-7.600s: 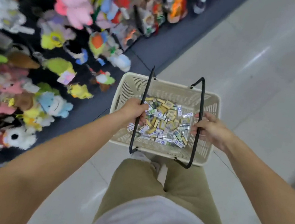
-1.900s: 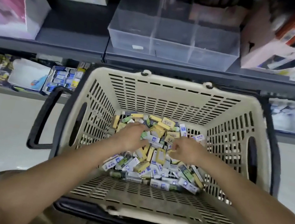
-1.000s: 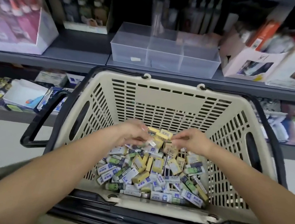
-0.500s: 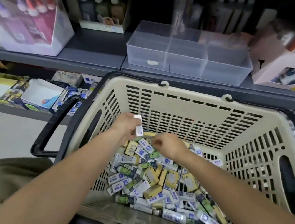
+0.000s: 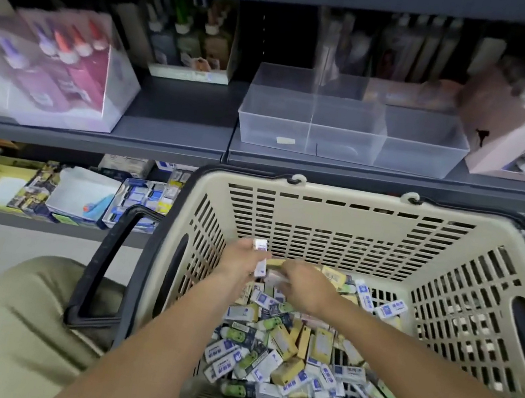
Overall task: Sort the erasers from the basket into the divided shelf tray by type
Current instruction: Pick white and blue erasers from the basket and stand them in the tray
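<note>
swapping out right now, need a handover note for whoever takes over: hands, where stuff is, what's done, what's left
Left hand grips white erasers just above the pile.
Right hand: fingertips down in the pile beside it; blurred, so grip unclear.
The pile of mixed erasers lies in the basket.
Tray sits on the shelf behind the basket; its compartments look empty.
Done: nothing in the tray.
Left: sort the whole pile by type.

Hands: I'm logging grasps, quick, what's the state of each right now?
Left hand: holding white erasers.
Right hand: fingers curled in the eraser pile; grip blurred, cannot be told.
</note>
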{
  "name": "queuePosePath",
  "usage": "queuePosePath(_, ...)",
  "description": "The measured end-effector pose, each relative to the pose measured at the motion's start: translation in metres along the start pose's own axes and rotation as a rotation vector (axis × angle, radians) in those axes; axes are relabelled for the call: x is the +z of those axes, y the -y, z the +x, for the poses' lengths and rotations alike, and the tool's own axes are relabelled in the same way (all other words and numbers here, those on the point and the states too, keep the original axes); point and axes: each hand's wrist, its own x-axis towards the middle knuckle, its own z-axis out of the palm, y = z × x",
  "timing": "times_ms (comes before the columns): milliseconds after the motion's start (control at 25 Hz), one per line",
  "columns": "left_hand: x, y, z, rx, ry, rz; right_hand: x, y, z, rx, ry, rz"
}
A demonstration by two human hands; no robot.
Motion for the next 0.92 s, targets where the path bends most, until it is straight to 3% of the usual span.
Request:
queuePosePath(80, -0.001, -0.004, 0.002, 0.052, 0.057, 0.106, -0.021, -0.008, -0.007, -0.044, 0.014, 0.096)
queuePosePath(160, 0.007, -0.007, -0.002, 0.011, 0.222, 0.123, -0.039, -0.015, -0.016, -0.031, -0.007, 0.194)
queuePosePath(320, 0.025, -0.005, -0.01, -0.129, 0.46, -0.101, -0.055, -0.027, -0.034, 0.106, -0.129, 0.549)
queuePosePath(480, 0.031, -0.005, -0.016, -0.15, 0.52, -0.162, -0.06, -0.036, -0.048, 0.275, -0.137, 0.818)
queuePosePath(680, 0.035, -0.014, -0.022, -0.177, 0.477, -0.189, -0.078, -0.034, -0.055, 0.217, -0.134, 1.257)
queuePosePath(920, 0.032, -0.017, -0.023, -0.157, 0.546, -0.158, -0.082, -0.034, -0.059, 0.261, -0.219, 1.124)
